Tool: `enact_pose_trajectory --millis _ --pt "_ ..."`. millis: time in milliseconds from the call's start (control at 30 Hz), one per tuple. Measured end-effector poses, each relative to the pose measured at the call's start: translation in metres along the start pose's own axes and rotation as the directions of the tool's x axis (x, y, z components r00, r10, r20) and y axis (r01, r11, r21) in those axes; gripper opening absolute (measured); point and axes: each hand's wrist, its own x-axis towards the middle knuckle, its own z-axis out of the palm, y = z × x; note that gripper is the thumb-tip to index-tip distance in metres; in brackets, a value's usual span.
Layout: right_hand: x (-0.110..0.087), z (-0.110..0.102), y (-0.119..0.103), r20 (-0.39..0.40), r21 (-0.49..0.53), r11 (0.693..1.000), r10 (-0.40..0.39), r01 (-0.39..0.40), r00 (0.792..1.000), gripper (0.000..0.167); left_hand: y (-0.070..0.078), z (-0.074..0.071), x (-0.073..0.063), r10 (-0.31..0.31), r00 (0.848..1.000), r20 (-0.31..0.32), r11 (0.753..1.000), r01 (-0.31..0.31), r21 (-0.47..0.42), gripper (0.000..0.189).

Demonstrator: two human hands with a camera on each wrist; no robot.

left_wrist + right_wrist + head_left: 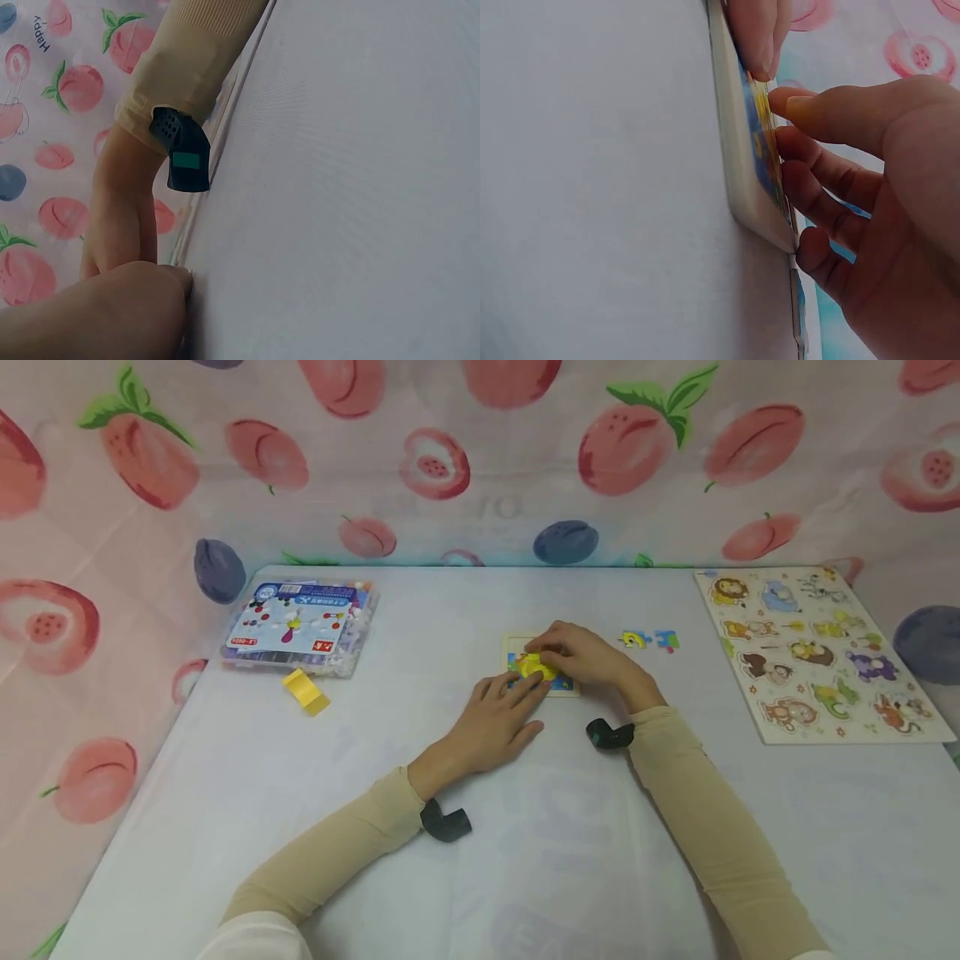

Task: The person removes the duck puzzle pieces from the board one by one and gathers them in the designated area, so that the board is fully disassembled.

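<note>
Puzzle (529, 667) under outstretched left fingers (531, 698)

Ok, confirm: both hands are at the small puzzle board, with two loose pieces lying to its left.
Wrong side: the head view shows two loose pieces to the right of the puzzle board. The left hand and right hand are at it.

I see a smooth, matt finish on the bench (375, 718). The puzzle tray (739, 165) looks like wood, smooth-edged. At the bench's far left corner, I make out a box (300, 625) of clear, glossy plastic; at the far right, a matt animal board (821, 652). The sleeves (330, 843) look like knitted cloth.
</note>
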Motion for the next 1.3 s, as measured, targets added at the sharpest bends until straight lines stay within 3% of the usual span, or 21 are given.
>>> enact_pose_trajectory --millis 400,833,1300 --pt "0.0003 0.0018 -0.0030 -0.004 -0.056 0.998 -0.029 0.028 1.000 0.029 0.0008 -0.0019 -0.0012 0.005 1.000 -0.019 1.000 -0.005 0.000 0.058" --pt "-0.0005 0.0023 -0.0049 -0.014 -0.043 0.996 -0.074 0.074 0.997 0.027 0.0002 0.0000 -0.0009 0.008 1.000 -0.025 1.000 -0.008 0.011 0.057" --pt "0.0039 0.0096 -0.0048 -0.031 0.156 0.985 -0.065 0.070 0.997 0.012 -0.0007 0.0001 -0.0014 -0.013 1.000 0.009 1.000 0.013 -0.010 0.059"
